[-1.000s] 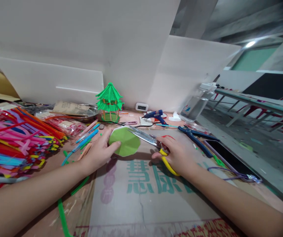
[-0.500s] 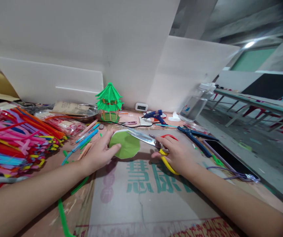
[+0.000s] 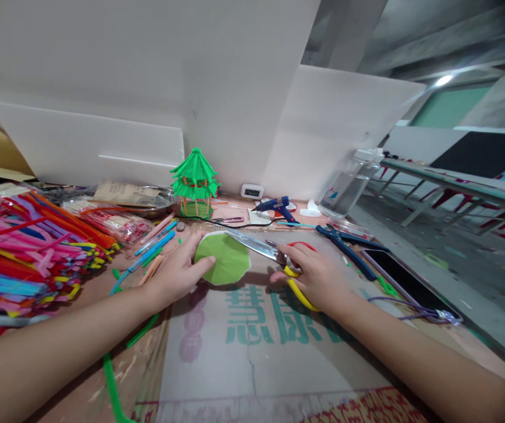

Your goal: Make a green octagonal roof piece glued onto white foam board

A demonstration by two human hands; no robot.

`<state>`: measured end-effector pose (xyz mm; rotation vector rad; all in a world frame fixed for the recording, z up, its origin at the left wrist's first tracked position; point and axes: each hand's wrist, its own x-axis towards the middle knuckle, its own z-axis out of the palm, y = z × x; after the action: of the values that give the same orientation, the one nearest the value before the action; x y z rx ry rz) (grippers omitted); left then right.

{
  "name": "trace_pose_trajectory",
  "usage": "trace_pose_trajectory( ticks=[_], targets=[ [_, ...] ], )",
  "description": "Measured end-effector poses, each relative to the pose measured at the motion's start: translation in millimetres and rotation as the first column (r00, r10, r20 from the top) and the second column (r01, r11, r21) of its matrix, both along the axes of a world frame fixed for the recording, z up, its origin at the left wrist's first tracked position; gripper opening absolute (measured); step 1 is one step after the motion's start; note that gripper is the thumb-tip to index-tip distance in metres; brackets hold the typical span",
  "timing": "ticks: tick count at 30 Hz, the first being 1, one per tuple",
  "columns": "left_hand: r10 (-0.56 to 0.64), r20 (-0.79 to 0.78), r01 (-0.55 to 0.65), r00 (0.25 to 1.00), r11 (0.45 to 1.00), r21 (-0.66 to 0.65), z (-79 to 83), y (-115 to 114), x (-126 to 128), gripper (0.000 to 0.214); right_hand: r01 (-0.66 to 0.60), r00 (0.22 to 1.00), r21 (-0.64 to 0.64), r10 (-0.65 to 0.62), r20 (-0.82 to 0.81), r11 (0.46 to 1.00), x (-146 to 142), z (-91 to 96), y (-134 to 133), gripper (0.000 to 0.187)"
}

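A round green disc [image 3: 226, 262] with a pale edge, perhaps paper or card, is pinched at its left side by my left hand [image 3: 186, 263], thumb on top. My right hand [image 3: 311, 276] grips scissors [image 3: 258, 247] with one yellow and one red handle loop. Their blades point left and meet the disc's upper edge; whether they are parted is hard to see. Beneath both hands lies a pale printed sheet [image 3: 217, 364] with green characters. Behind them stands a small green pagoda model [image 3: 196, 183] with a two-tier roof.
Bundles of colourful pipe cleaners [image 3: 36, 252] fill the left side. At the back are a small digital clock [image 3: 252, 191], a blue glue gun [image 3: 274, 205] and a clear bottle [image 3: 349, 185]. To the right lie dark blue pliers [image 3: 349, 247] and a phone [image 3: 404, 279].
Almost nothing differs. The disc has tilted very slightly, and the scissor blades stay at its upper edge. Both hands keep their places.
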<state>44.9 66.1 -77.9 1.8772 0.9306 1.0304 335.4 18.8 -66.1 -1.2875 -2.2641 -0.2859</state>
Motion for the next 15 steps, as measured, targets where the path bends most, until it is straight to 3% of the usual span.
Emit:
trace_pose_trajectory(
  ticks=[9,15],
  targets=[
    [0.063,-0.002,-0.063,0.998,0.998,0.003,0.1,3,2,0.036,0.052,0.978,-0.095,-0.070,-0.199,0.994,0,-9.6,4,0.052],
    [0.140,0.040,-0.141,0.989,0.990,0.028,-3.7,9,3,0.032,0.020,0.985,-0.096,-0.036,-0.166,0.995,2,-9.9,7,0.044]
  ],
)
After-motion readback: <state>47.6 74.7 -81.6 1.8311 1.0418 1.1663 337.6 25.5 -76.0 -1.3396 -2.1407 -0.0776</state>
